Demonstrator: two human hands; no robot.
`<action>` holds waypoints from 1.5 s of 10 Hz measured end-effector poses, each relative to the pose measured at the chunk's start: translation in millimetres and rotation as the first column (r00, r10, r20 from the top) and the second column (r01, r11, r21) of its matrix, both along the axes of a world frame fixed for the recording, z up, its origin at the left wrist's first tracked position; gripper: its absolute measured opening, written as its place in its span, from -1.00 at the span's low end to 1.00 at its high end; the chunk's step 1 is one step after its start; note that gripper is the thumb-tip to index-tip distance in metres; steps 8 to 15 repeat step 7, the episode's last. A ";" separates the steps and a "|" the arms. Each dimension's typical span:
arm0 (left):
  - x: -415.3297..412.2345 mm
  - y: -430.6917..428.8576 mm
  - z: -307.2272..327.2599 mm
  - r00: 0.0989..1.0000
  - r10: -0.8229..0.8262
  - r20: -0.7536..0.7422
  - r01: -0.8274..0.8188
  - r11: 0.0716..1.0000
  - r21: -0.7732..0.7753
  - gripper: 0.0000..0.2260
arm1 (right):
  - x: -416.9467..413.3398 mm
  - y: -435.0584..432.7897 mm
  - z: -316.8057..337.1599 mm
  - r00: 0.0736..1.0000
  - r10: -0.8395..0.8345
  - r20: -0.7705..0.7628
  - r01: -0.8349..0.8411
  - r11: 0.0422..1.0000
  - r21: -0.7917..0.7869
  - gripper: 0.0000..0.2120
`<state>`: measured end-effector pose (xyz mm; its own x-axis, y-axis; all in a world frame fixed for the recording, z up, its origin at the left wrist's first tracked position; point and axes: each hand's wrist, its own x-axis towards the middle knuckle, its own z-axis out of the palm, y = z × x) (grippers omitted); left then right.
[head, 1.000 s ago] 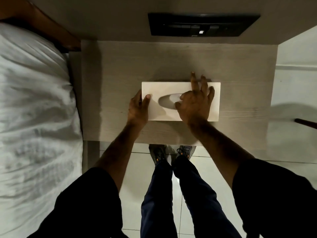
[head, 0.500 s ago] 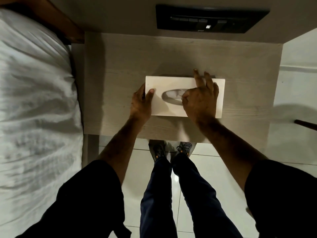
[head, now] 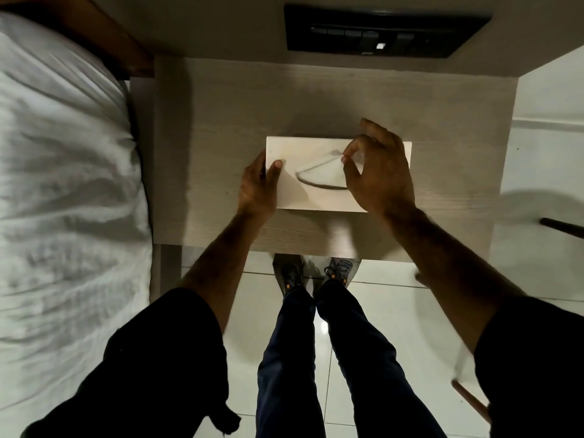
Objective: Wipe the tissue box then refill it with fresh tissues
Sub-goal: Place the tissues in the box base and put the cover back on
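White tissue box (head: 286,197), tissue (head: 325,175) peaked

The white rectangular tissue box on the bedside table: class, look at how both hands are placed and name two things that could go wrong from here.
1. The right hand pinches a thin white tissue drawn taut from the oval slot; a sharp pull could tear it.
2. Only the left hand steadies the white rectangular tissue box, by its left end. If that grip loosens, the pull may drag or lift the box across the pale wooden bedside table.
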<state>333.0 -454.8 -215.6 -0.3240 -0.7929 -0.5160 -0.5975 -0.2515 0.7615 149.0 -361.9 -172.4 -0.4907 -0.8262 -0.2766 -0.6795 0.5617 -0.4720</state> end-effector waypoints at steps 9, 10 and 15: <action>29.7 40.5 13.7 0.994 0.073 0.076 -0.067 0.995 -0.077 -0.50 | -11.9 14.3 -7.2 0.999 -0.007 -0.032 0.003 0.990 -0.144 -0.74; 29.7 40.5 13.7 0.994 0.073 0.076 -0.067 0.995 -0.077 -0.50 | -11.9 14.3 -7.2 0.999 -0.007 -0.032 0.003 0.990 -0.144 -0.74; 29.7 40.5 13.7 0.994 0.073 0.076 -0.067 0.995 -0.077 -0.50 | -11.9 14.3 -7.2 0.999 -0.007 -0.032 0.003 0.990 -0.144 -0.74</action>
